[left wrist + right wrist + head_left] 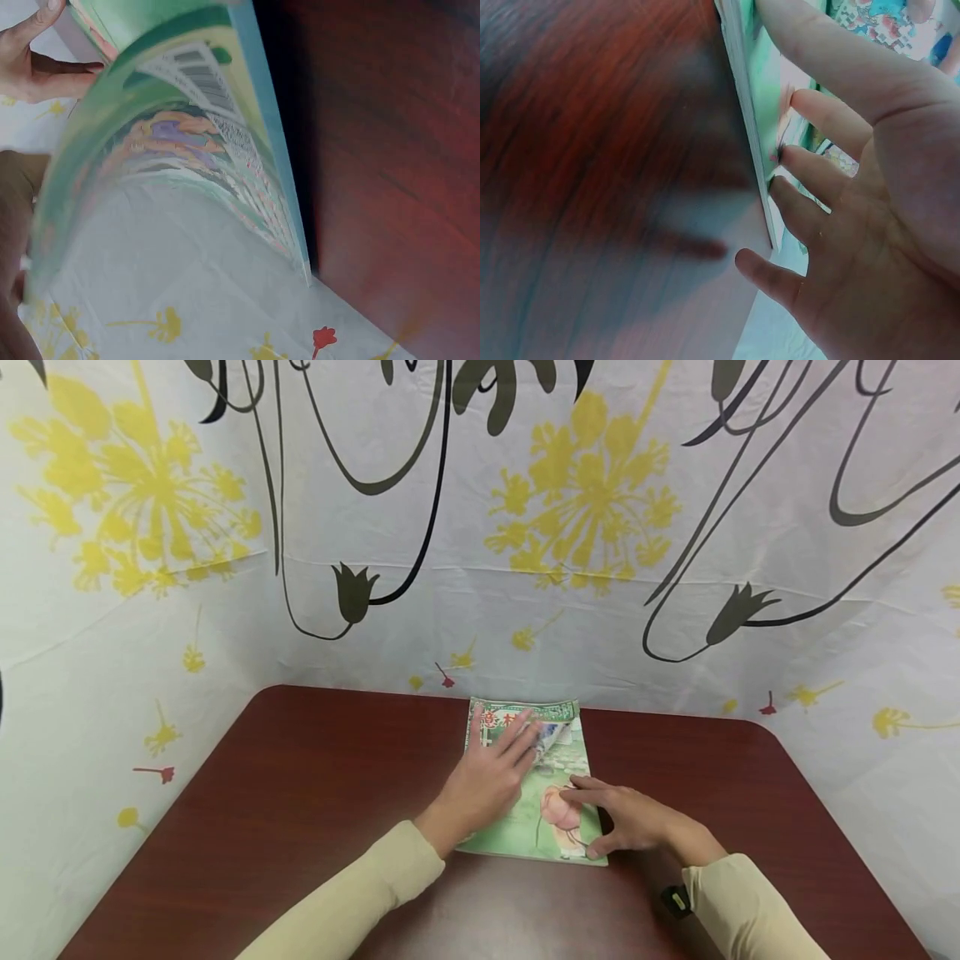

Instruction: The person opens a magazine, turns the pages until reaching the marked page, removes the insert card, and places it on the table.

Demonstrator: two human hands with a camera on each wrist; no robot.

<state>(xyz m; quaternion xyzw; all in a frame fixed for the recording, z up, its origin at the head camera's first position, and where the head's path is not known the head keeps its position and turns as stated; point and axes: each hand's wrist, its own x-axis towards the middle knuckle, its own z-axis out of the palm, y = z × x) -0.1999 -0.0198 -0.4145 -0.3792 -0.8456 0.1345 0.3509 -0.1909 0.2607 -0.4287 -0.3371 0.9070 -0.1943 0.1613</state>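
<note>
The book (534,802) lay on the dark red table (315,793), near its far edge and about in the middle. Its front was green, with a pink picture (560,810) near the bottom right corner and red letters (491,718) near the top. A bent sheet (551,739) stuck up at the top, by the tips of the left hand (480,781). That hand was over the upper left part of the book. Its fingers were long and apart, and they were not squeezed shut. In the left wrist view the green cover bent up in a big arch, with a barcode (206,79) on it and many pages under it. Part of the left hand showed there as a dark, blurry shape, right beside the arch.

The right hand (637,818) was at the lower right side of the book. Its fingers were spread apart, with the thumb out by the bottom corner. I could not tell how hard it touched the book, or if every finger did.

Both arms had pale sleeves (360,893). A black strap (677,902) showed by the right one. White cloth (465,610) with yellow flowers hung behind the table.
</note>
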